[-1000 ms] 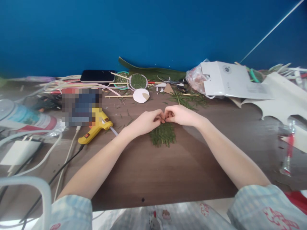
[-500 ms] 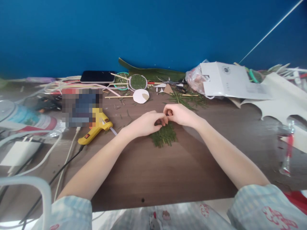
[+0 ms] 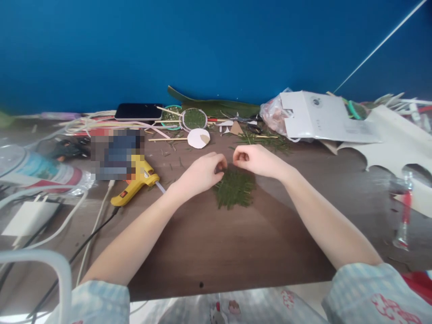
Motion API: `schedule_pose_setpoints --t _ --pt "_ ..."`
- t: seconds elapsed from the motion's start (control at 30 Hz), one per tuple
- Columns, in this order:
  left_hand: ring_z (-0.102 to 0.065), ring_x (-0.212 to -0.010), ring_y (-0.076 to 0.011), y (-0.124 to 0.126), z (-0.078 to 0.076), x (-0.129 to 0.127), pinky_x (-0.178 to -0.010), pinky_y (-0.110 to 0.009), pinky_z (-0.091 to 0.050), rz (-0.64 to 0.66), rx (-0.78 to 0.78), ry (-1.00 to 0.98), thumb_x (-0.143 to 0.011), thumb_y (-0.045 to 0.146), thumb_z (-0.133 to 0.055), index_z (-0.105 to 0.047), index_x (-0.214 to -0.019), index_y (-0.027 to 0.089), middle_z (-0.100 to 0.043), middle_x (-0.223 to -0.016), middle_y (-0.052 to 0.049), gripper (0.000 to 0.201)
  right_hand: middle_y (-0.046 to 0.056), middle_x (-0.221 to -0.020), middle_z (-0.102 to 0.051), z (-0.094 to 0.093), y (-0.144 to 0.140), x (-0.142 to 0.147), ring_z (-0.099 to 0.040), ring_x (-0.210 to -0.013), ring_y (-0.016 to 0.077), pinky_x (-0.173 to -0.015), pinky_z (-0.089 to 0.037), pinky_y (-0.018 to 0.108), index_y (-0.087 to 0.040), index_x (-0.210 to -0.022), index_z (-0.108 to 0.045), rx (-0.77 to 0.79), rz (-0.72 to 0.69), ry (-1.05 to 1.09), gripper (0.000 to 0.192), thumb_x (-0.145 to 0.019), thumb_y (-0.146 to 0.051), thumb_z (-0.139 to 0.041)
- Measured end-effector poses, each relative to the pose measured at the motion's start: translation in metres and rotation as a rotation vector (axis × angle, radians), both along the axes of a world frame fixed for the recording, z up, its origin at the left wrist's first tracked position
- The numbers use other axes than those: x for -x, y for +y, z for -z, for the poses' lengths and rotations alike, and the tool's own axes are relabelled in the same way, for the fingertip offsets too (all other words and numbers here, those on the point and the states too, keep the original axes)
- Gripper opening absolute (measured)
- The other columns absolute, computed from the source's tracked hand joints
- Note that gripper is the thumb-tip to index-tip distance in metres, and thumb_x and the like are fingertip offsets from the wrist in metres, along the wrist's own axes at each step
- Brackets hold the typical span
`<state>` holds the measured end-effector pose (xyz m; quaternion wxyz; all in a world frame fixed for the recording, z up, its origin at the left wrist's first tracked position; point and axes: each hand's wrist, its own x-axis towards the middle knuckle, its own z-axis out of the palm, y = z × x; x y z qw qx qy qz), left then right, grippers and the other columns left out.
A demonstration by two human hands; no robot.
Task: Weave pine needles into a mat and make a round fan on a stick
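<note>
A flat patch of short green leaf strips [image 3: 235, 190] lies on the brown table. My left hand [image 3: 206, 172] is closed with curled fingers just above the patch's upper left edge. My right hand [image 3: 258, 159] is closed too, over the upper right edge, its thumb and fingers bent together. A small gap separates the two hands. Whatever they pinch, if anything, is too small to make out. Behind them sit a round white disc on a stick [image 3: 198, 138] and a white-rimmed disc covered in green bits [image 3: 195, 119].
At left lie a yellow glue gun [image 3: 137, 184], a plastic bottle [image 3: 47, 170] and a white charger [image 3: 31, 218] with cables. Along the blue wall are a phone [image 3: 138, 111], a long green leaf [image 3: 219, 106] and scissors [image 3: 248, 120]. A white box [image 3: 324, 114] stands back right.
My hands have moved apart from each other, the left one to the left. More of the green patch now shows between and below them.
</note>
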<state>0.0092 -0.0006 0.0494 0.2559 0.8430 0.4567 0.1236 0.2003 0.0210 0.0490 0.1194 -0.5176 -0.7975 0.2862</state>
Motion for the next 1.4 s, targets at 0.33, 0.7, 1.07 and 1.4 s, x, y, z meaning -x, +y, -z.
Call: schedule_pose_setpoints --t 0.33,0.7,1.07,1.4 --pt "-0.05 -0.095 -0.0227 0.001 0.017 -0.002 -0.084 -0.035 -0.042 0.012 -0.118 0.195 -0.072 0.027 -0.065 -0.055 -0.094 0.016 -0.053 -0.097 -0.006 0.027 -0.002 -0.071 -0.055 -0.008 -0.01 0.006 -0.047 -0.062 0.0121 -0.052 -0.028 0.024 -0.021 -0.074 -0.053 0.105 -0.138 -0.277 0.018 -0.067 -0.027 -0.068" --pt "-0.048 -0.1 -0.0246 0.002 0.016 -0.004 -0.087 -0.037 -0.041 -0.145 -0.158 0.242 -0.073 0.028 -0.064 -0.053 -0.1 0.015 -0.053 -0.103 -0.008 0.032 0.003 -0.085 -0.054 0.007 -0.005 0.007 -0.049 -0.084 0.0192 -0.068 -0.036 0.028 -0.019 -0.086 -0.052 -0.162 -0.059 -0.242 0.02 -0.072 -0.023 -0.066" --pt "-0.049 -0.096 -0.0243 0.006 0.022 -0.002 -0.086 -0.038 -0.041 -0.09 -0.131 0.168 -0.074 0.025 -0.061 -0.055 -0.1 0.016 -0.055 -0.099 -0.007 0.028 0.005 -0.089 -0.055 0.009 -0.003 0.006 -0.05 -0.088 0.0209 -0.076 -0.039 0.032 -0.018 -0.091 -0.055 -0.143 -0.116 -0.182 0.019 -0.073 -0.02 -0.063" --pt "-0.049 -0.094 -0.0234 0.007 0.023 -0.003 -0.087 -0.037 -0.041 -0.086 -0.128 0.148 -0.073 0.024 -0.062 -0.056 -0.098 0.015 -0.056 -0.097 -0.007 0.027 0.006 -0.093 -0.054 0.012 -0.002 0.005 -0.05 -0.092 0.0218 -0.079 -0.04 0.034 -0.018 -0.089 -0.056 -0.129 -0.122 -0.15 0.018 -0.073 -0.019 -0.063"
